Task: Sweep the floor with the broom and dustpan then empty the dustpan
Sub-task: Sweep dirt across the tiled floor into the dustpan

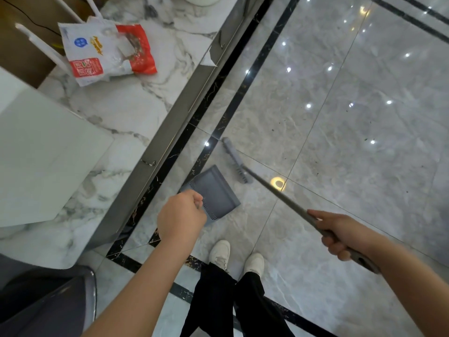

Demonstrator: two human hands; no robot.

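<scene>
A grey dustpan (213, 188) stands on the glossy grey tile floor (352, 117), its mouth turned toward the broom. My left hand (181, 215) is curled round the top of the dustpan's handle, which the fist hides. My right hand (340, 233) grips the long grey broom handle (279, 197). The handle slants down to the grey broom head (234, 159), which lies on the floor just right of the dustpan. Small dark specks of dirt dot the tiles to the right.
A marble-topped counter (136, 98) with a steel edge runs along the left, with a red and white snack bag (107, 49) on it. My white shoes (239, 260) stand just behind the dustpan. A dark chair (48, 302) sits at lower left.
</scene>
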